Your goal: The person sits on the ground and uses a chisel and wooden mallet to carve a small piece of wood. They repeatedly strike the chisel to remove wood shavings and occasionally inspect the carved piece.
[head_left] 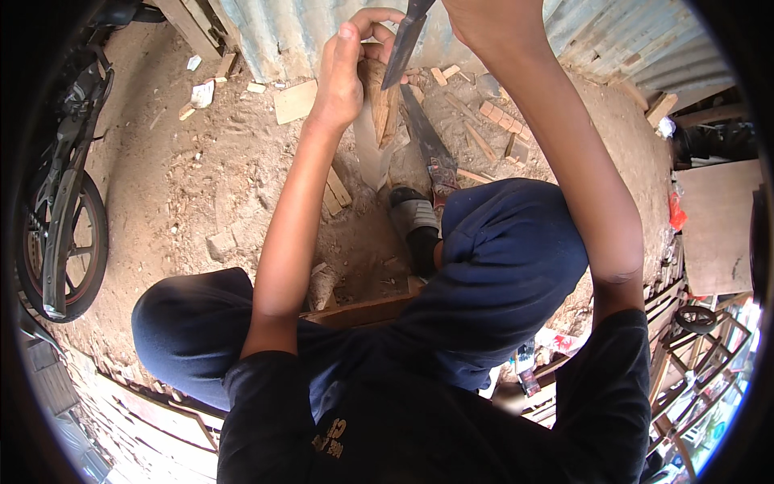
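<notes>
My left hand (345,77) is raised at the top of the head view, its fingers curled around the upper end of a brown wood piece (382,109). That piece stands roughly upright and narrows toward its lower end. My right hand (498,22) is partly cut off by the upper edge, so its fingers are hidden. A dark-bladed knife (405,47) hangs from its side, point down, the blade lying over the wood close to my left fingers. Below the wood, a pale flat strip (370,155) slants toward my foot. A dark tapered blade (427,133) lies beside it.
Wood offcuts (505,118) and a pale board (296,102) lie on the dirt ground before a corrugated metal wall (298,36). A motorcycle (68,218) stands at left. My shod foot (414,214) is beneath the work; a plywood sheet (717,230) is at right.
</notes>
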A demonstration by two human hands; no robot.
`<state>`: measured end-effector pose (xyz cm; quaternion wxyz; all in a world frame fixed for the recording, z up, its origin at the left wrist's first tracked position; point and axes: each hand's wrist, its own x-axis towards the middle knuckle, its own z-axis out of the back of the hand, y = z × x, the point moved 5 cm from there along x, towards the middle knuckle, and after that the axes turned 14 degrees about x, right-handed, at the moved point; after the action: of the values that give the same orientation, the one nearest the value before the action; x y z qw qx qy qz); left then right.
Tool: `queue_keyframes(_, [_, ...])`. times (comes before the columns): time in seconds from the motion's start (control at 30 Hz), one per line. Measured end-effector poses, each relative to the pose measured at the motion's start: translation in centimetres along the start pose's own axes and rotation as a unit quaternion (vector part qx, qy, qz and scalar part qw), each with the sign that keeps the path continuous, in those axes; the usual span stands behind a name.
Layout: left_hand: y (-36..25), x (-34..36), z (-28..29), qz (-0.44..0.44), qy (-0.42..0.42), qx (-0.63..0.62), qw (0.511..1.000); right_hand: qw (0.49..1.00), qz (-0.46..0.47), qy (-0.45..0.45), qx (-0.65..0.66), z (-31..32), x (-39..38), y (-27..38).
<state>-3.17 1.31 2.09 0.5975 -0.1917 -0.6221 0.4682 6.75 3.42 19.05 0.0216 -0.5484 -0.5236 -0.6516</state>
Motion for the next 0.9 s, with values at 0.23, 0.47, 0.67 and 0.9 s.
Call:
queue_keyframes(0.23, [1.8,0.3,1.4,0.008,-0.069,-0.019,0.997,1.000,-0.017,-0.007,0.005,-0.4,-1.6,-2.0])
queue_keyframes(0.47, [2.9,0.3,2.9,-0.011,-0.058,-0.080,0.995,0.999,0.027,-0.038,0.014,0.1,-2.6,-3.7])
queue_keyframes(0.67, [2.6,0.1,2.6,0.010,-0.055,-0.058,0.997,0.999,0.022,-0.037,0.029,-0.3,-3.3,-3.9])
queue_keyframes(0.9, [0.7,0.1,2.1,-0.049,-0.085,0.052,0.994,0.997,-0.002,-0.078,-0.027,-0.1,-2.4,-4.5])
